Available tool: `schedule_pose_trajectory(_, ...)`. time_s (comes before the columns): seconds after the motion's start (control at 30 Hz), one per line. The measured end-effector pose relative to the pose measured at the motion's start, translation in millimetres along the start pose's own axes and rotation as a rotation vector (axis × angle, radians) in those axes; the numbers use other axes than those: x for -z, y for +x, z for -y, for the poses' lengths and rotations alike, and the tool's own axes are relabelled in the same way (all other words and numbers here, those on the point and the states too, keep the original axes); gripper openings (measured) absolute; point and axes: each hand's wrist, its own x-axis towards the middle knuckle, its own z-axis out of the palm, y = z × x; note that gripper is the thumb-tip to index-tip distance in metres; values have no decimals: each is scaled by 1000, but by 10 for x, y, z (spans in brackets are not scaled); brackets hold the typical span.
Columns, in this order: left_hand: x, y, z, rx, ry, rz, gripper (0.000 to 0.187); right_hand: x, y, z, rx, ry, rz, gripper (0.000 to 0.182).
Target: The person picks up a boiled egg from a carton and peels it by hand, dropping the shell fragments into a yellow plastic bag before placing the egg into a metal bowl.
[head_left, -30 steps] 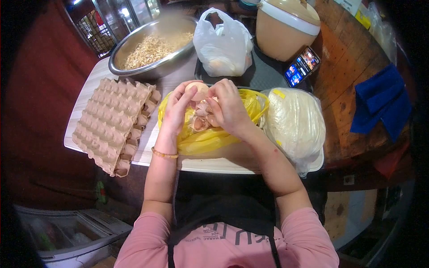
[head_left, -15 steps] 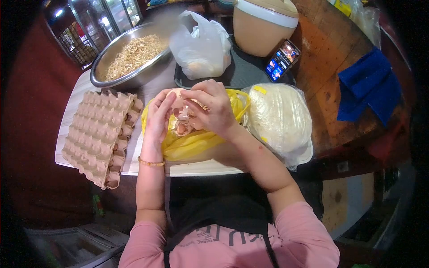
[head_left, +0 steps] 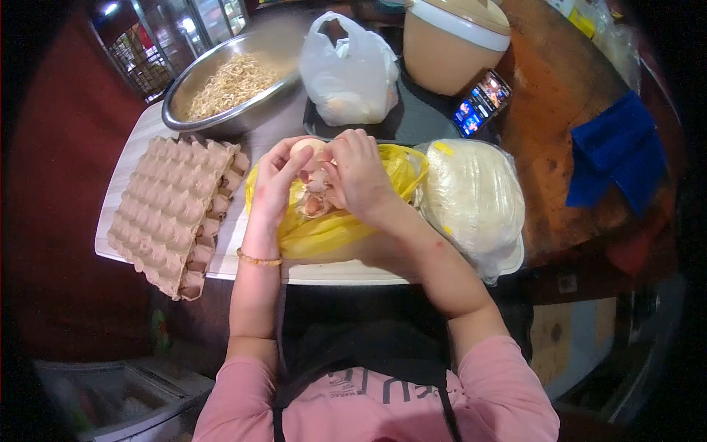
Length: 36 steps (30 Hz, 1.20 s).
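An egg (head_left: pixel 306 149) with a pale brown shell is held up between my two hands. My left hand (head_left: pixel 274 177) is closed around its left side, thumb in front. Against the right side, my right hand (head_left: pixel 366 177) has its fingers curled and pressed to the egg; its fingertips are partly hidden. Just below lie broken eggshells (head_left: pixel 317 202) in an open yellow plastic bag (head_left: pixel 324 237) on the table.
Stacked egg trays (head_left: pixel 166 210) lie left. Behind are a metal bowl (head_left: pixel 173 118) of bean sprouts, a white plastic bag (head_left: pixel 350 81), a beige lidded bucket (head_left: pixel 449 55) and a propped phone (head_left: pixel 482 103). A wrapped white bundle (head_left: pixel 475 195) sits right, beyond it a blue cloth (head_left: pixel 618 151).
The view has shifted slightly, so the table's things appear farther right. Both hands stay together at the egg over the yellow bag, with the right fingers slightly repositioned.
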Motion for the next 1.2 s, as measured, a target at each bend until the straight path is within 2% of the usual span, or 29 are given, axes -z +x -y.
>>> schedule_pose_trajectory(0.3, 10, -2, -24, 23, -15, -15, 28, 13, -3, -6, -30, 75, 56, 18)
schedule_pose_trajectory(0.77, 58, 13, 13, 72, -234, -23, 28, 62, 5, 24, -30, 167, 60, 16)
schedule_pose_trajectory(1.0, 43, 11, 14, 109, -96, -88, 26, 111, 12, 9, -35, 154, 79, 15)
schedule_pose_trajectory(1.2, 117, 52, 50, 151, -263, -112, 27, 98, -3, 26, -34, 178, 123, 14)
